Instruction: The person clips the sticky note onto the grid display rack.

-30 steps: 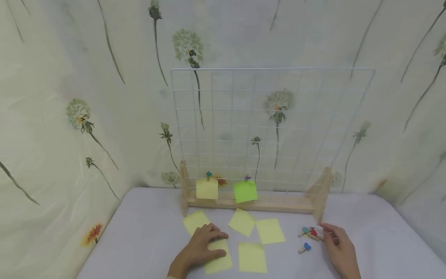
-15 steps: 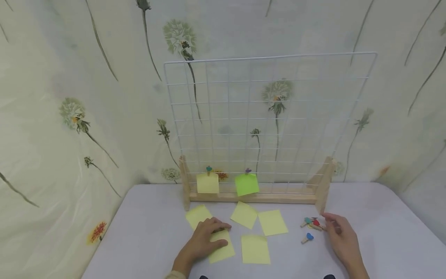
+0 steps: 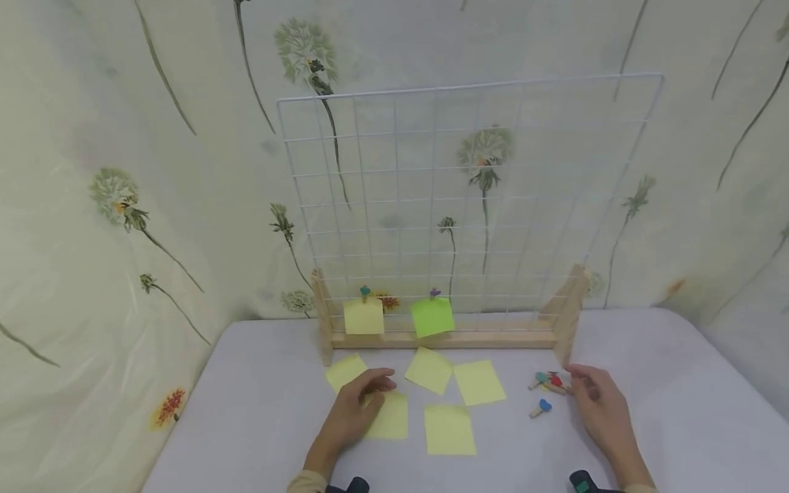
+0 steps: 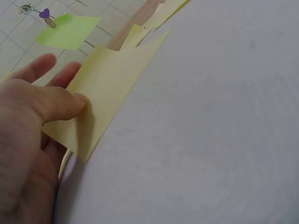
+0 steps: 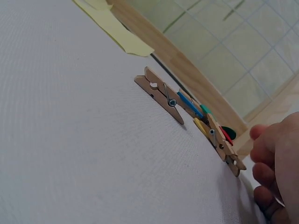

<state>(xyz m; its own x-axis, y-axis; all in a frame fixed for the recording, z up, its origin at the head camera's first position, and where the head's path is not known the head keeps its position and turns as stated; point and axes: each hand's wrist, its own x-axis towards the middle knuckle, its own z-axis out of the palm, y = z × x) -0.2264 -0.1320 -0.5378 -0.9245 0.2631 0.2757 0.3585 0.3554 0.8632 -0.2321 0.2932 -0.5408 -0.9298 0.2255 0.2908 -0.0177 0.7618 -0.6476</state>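
My left hand [image 3: 356, 405] pinches a yellow sticky note [image 4: 105, 88], thumb on its face and fingers behind it, as the left wrist view shows. Around that hand several more yellow sticky notes [image 3: 450, 430] lie on the table. My right hand [image 3: 599, 405] rests loosely curled at the right, holding nothing. Close by its fingertips is a small pile of wooden clothespins [image 5: 219, 140] with coloured decorations. One clothespin with a blue heart [image 3: 542, 407] lies slightly apart from the pile.
A white wire grid [image 3: 431, 157] stands on a wooden base [image 3: 468, 339] at the back. Clothespins hold a pale yellow note [image 3: 364, 317] and a green note [image 3: 433, 317] on its lower wires. A dandelion-patterned cloth [image 3: 209, 205] hangs behind the white table [image 3: 216, 411].
The head view has tilted down slightly. My left fingers have closed on the yellow note's left side, and the note has turned straighter. My right hand stays beside the clothespins.
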